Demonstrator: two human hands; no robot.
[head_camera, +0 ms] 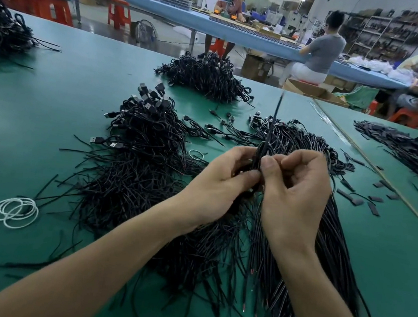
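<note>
Above the cable heap [219, 237], left hand [222, 179] and right hand [295, 191] pinch one upright black cable [271, 123].

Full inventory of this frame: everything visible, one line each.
held cable: one, black, folded, between both hands
plugged cable heap: one, black, left of hands
loose cable spread: one, black, under hands
far cable heap: one, black, table's far middle
corner heap: one, black, far left
white rings: several, white, near left
short strips: many, black, right of spread
table: one, green
stools: several, red, background
seated person: one, grey top, blue bench behind
left hand: bare, pinches held cable
right hand: bare, pinches held cable
</note>
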